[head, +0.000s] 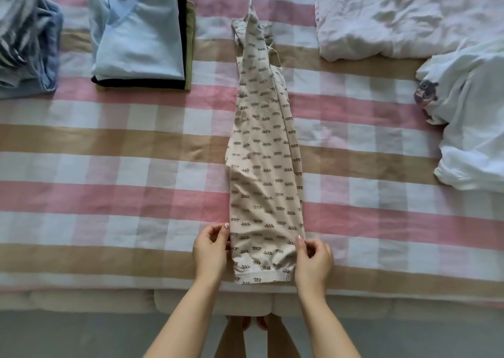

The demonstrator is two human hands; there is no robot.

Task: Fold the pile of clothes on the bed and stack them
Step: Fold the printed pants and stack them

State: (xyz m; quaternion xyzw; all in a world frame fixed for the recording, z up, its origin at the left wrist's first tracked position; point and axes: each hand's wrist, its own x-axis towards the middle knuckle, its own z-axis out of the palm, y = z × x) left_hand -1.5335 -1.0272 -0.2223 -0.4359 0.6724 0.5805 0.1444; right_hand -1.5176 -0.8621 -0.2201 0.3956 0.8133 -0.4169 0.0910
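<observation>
Lying lengthwise from six o'clock toward twelve, the patterned trousers (261,153) are doubled leg over leg on the checked bed (109,166) — the crosswise folds are not yet made. The left hand (211,248) and right hand (313,256) each pinch a side edge near the hem. At eleven o'clock sits a finished stack (141,43); a striped heap (27,43) at ten and a white top (474,128) at three await folding.

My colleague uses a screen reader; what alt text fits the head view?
A left hand and right hand grip the near end of beige patterned trousers laid lengthwise on a pink, tan and white checked bed. A folded stack lies far left; crumpled white clothes lie at the right.
</observation>
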